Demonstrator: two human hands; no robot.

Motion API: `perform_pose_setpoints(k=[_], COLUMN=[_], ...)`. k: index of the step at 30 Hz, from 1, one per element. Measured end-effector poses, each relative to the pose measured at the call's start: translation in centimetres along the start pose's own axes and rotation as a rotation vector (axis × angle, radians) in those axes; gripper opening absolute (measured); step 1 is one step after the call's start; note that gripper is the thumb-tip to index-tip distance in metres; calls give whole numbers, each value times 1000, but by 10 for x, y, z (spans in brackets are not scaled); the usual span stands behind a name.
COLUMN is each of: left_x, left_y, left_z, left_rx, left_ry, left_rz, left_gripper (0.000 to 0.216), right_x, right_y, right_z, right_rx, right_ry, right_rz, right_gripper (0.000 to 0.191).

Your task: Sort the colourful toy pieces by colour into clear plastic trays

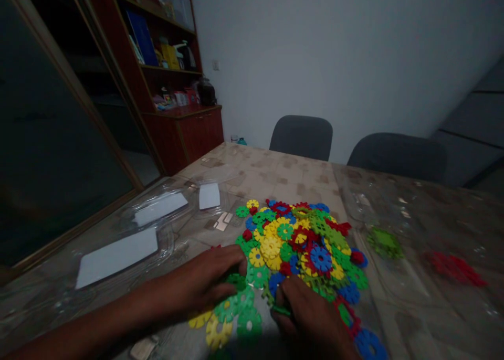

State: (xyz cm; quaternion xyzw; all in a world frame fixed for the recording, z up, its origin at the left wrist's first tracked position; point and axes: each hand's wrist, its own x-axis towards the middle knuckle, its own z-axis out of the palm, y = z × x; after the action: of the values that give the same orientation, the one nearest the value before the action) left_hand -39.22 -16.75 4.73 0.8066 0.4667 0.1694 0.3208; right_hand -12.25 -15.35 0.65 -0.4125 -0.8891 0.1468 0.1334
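Observation:
A heap of snowflake-shaped plastic building discs (275,244) in yellow, green, blue and red spreads over the table before me. My left hand (218,276) is at the heap's near left side, fingers and thumb curled around a green disc (236,282). At the near edge, my right hand (305,307) is closed, with a green disc (281,310) showing between thumb and fingers. A blue disc (276,282) lies by its fingertips. Between and below the hands are loose green discs (249,323) and a yellow disc (219,332).
Clear plastic trays with white cards (118,255) stand on the left of the patterned table (275,171). On the right, separate trays hold green pieces (385,243) and red pieces (457,268). Two grey chairs (301,137) stand beyond, with a shelf cabinet (189,134) at back left.

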Motion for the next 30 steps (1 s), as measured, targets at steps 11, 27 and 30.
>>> perform_pose_setpoints(k=[11,27,30], left_x=[7,3,3], left_y=[-15,-9,-8], left_z=[3,3,2], left_rx=[-52,118,81], left_ry=[84,15,7], left_rz=[58,-114,-136], left_gripper=[20,34,33], right_x=[1,8,8], right_y=[4,-30,-27], right_z=[21,21,19], right_rx=[219,-141,-59], right_ry=[-60,65,-29], right_rz=[-231,-281,-214], right_gripper=[37,37,38])
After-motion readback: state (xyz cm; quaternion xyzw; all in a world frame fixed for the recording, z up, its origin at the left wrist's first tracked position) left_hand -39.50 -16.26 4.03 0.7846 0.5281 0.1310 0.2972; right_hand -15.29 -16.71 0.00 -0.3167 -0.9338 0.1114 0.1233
